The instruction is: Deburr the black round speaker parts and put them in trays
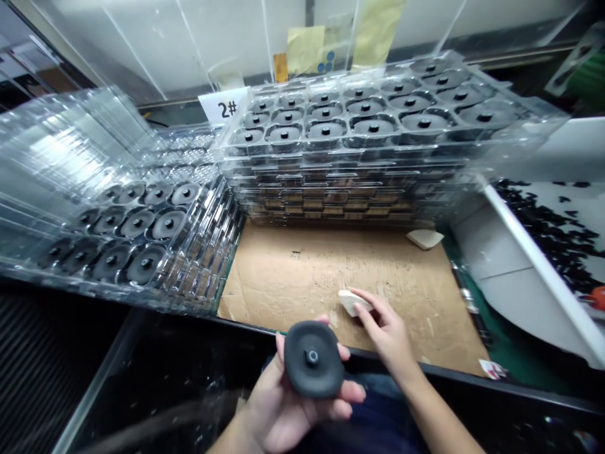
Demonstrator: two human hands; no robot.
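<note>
My left hand (pixel 278 410) holds up a dark grey, rounded-square rubber-like part (pixel 314 375) with a short round stem at its centre. The fingers wrap its sides and the stem faces me. To the right, over the cardboard sheet (pixel 293 271), my right hand (pixel 390 334) pinches a small white wedge-shaped sponge (pixel 348 301) between thumb and fingers. The two hands are apart, and the sponge does not touch the grey part. A second white sponge (pixel 425 238) lies at the cardboard's far right corner.
Stacked clear plastic trays (pixel 331 151) full of similar grey parts stand behind the cardboard. More such trays (pixel 189 252) rise on the left, beside a tilted clear tray stack (pixel 70 157). A white bin (pixel 529 271) of small black pieces (pixel 543 221) borders the right side.
</note>
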